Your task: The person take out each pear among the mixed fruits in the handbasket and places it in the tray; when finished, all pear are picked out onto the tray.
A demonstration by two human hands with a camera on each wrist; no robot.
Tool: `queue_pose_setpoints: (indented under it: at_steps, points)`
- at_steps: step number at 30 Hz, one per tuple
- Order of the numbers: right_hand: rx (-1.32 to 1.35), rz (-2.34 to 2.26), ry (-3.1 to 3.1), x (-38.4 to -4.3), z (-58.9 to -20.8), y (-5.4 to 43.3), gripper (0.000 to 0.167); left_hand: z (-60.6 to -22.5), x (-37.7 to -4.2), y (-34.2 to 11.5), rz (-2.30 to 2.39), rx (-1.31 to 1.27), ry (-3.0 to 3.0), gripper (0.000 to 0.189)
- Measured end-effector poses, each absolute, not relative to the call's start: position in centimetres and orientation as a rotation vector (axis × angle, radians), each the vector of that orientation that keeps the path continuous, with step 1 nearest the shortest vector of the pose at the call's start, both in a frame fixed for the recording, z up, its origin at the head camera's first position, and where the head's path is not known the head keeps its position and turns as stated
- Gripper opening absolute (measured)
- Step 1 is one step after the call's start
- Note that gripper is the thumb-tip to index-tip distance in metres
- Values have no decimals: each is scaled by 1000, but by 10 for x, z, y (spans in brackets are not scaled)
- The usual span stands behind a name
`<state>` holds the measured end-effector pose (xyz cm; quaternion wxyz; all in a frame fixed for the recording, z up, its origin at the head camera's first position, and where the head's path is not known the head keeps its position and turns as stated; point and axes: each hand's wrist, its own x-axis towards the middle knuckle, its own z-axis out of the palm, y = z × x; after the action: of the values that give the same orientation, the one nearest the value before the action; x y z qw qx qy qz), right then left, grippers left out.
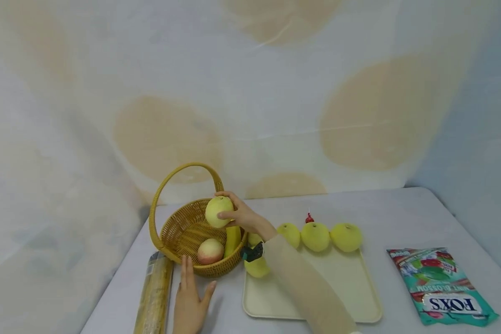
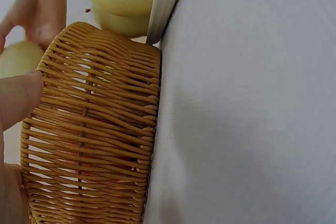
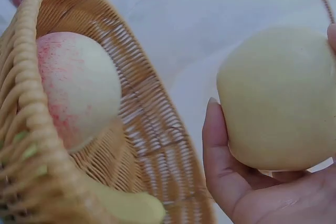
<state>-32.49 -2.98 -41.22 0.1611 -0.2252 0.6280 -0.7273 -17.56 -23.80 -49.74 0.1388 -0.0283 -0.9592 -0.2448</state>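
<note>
My right hand (image 1: 246, 215) grips a pale yellow-green apple (image 1: 218, 212) above the right side of a wicker basket (image 1: 178, 232); in the right wrist view, fingers and thumb cup the apple (image 3: 278, 98). Inside the basket lie a pink-flushed peach (image 1: 210, 251) and a banana (image 1: 233, 242). At the basket's near rim, my left hand (image 1: 189, 301) rests with straight fingers over the edge and its thumb spread away. The left wrist view shows that thumb (image 2: 21, 98) beside the woven wall (image 2: 94, 129).
Right of the basket, a cream tray (image 1: 317, 306) bears several yellow-green apples (image 1: 315, 236), partly covered by my right sleeve. A small red-wrapped item (image 1: 309, 218) is behind them. A FOX'S candy bag (image 1: 442, 285) lies far right. A long wrapped package (image 1: 153, 294) lies along the left.
</note>
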Motion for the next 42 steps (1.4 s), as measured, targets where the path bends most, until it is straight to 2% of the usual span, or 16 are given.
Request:
queue_pose_setpoints:
  at_steps: [19, 30, 36, 42]
  points:
    - [-790, -2236, 1669, -302, -417, 24, 67, -499, -176, -237, -698, -90, -2755, 93]
    - [-850, -2273, 1575, -284, -426, 50, 60, -495, -174, -236, -703, -83, -2760, 92]
    - [-838, -2212, 1744, -274, -432, 62, 67, -495, -174, -236, -710, -100, -2767, 92]
    - [-861, -2131, 1867, -265, -443, 74, 65, -492, -172, -235, -710, -80, -2783, 93]
